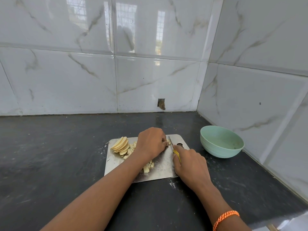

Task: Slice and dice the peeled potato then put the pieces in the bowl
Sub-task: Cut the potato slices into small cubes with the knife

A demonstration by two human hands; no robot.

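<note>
Potato slices (120, 145) and diced bits (148, 166) lie on the steel board (164, 162); left hand (151, 144) fingers seemingly pinch a strip, right hand (191, 165) grips the knife (174, 150); bowl (221, 144) sits beside.

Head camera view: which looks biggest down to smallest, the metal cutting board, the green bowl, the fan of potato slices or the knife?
1. Cutting board
2. Bowl
3. Potato slices
4. Knife, mostly hidden in the right hand, so its rank is unsure.

A dark speckled stone tabletop (50, 147) meets glossy white marble-veined wall tiles (66, 77) in a corner; the tiles reflect bright windows.
</note>
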